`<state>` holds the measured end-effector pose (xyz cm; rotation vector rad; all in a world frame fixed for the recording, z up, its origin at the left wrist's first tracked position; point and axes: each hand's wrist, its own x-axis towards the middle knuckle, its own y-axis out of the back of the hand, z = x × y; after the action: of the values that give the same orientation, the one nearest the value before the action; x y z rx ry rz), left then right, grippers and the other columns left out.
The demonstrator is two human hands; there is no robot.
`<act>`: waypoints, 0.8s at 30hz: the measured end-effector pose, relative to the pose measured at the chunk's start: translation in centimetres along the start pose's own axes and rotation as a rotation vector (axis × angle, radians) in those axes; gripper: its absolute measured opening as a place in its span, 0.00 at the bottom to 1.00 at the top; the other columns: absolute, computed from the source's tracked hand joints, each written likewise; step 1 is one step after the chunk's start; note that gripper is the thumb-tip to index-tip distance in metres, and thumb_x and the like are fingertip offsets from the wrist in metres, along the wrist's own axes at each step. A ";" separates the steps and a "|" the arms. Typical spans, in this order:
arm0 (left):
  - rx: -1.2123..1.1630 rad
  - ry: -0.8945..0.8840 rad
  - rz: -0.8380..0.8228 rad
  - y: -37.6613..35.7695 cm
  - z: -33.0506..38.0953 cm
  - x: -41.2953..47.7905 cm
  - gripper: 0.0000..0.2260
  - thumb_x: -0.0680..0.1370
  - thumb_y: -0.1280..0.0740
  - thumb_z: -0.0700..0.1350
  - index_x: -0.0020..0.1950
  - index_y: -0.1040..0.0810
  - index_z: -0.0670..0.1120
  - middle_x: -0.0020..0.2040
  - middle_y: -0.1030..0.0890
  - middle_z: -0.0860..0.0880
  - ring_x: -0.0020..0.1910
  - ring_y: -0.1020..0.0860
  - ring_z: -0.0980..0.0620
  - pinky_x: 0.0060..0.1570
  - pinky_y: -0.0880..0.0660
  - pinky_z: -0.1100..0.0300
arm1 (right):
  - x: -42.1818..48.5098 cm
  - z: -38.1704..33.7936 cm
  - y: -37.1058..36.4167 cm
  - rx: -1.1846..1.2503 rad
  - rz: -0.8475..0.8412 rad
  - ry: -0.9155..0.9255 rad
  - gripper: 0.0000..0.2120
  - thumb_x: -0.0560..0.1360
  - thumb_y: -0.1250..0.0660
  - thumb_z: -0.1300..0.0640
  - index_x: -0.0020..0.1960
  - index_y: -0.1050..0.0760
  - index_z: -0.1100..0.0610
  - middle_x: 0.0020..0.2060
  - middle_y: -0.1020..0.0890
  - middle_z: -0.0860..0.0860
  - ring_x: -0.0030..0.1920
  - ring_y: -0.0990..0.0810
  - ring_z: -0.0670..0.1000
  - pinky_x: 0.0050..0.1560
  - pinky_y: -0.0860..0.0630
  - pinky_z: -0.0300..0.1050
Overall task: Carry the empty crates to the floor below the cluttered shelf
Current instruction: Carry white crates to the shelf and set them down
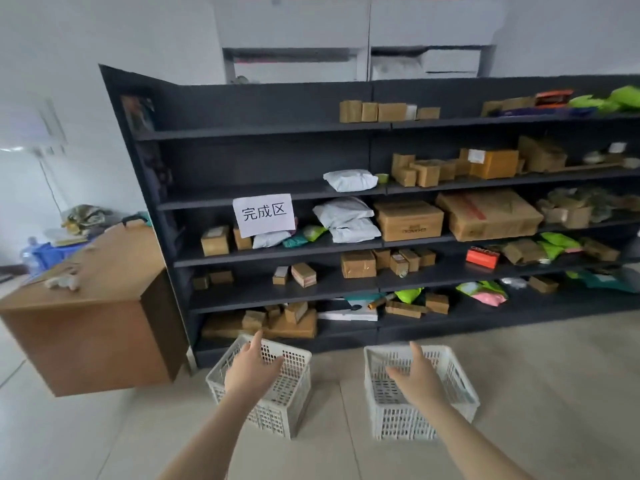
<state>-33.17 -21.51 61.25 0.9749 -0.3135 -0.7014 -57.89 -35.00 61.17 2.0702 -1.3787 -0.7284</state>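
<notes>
Two empty white perforated plastic crates stand on the tiled floor in front of the dark shelf unit (263,161). The left crate (291,403) sits slightly turned; the right crate (457,382) sits squarer. My left hand (251,367) hovers over the left crate with fingers spread and holds nothing. Above the right crate my right hand (417,377) is also open, fingers apart, touching nothing that I can see. The shelf's boards carry many cardboard boxes and mail bags, and a paper sign (264,214) hangs on it.
A brown wooden desk (104,323) stands to the left, against the shelf's end, with clutter and a blue bin behind it. Pale floor tiles (536,393) stretch to the right of the crates. White cabinets sit on the wall above the shelf.
</notes>
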 end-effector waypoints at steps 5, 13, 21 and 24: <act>0.029 0.017 -0.038 0.4 -0.7 11.7 0.35 0.75 0.36 0.59 0.78 0.48 0.54 0.74 0.33 0.48 0.66 0.26 0.48 0.58 0.22 0.51 | 10.3 -4.4 -4.5 0.003 -0.038 -0.040 0.38 0.74 0.35 0.46 0.76 0.49 0.56 0.71 0.31 0.55 0.68 0.29 0.56 0.64 0.29 0.52; 0.023 0.060 -0.062 0.4 -2.5 26.4 0.33 0.75 0.37 0.59 0.77 0.47 0.56 0.73 0.33 0.47 0.63 0.24 0.46 0.59 0.23 0.49 | 24.3 -10.9 -11.8 -0.038 -0.112 -0.050 0.37 0.74 0.34 0.47 0.76 0.49 0.55 0.72 0.34 0.57 0.69 0.32 0.58 0.65 0.31 0.53; -0.026 0.160 -0.020 2.4 -5.8 41.9 0.35 0.75 0.36 0.59 0.77 0.47 0.54 0.71 0.30 0.47 0.63 0.25 0.47 0.57 0.22 0.51 | 37.7 -18.1 -21.1 -0.208 -0.231 0.056 0.36 0.74 0.37 0.45 0.75 0.49 0.55 0.69 0.31 0.57 0.65 0.26 0.57 0.59 0.25 0.49; -0.006 0.180 -0.013 3.8 -7.2 46.9 0.34 0.76 0.36 0.58 0.78 0.48 0.54 0.72 0.31 0.46 0.63 0.25 0.47 0.56 0.22 0.54 | 42.1 -21.5 -24.8 -0.221 -0.292 0.070 0.35 0.75 0.37 0.46 0.75 0.49 0.56 0.68 0.31 0.58 0.64 0.26 0.57 0.58 0.25 0.48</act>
<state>6.95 -46.77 57.63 1.0276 -0.1474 -0.6213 -13.22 -63.16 53.37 2.1178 -0.9215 -0.8752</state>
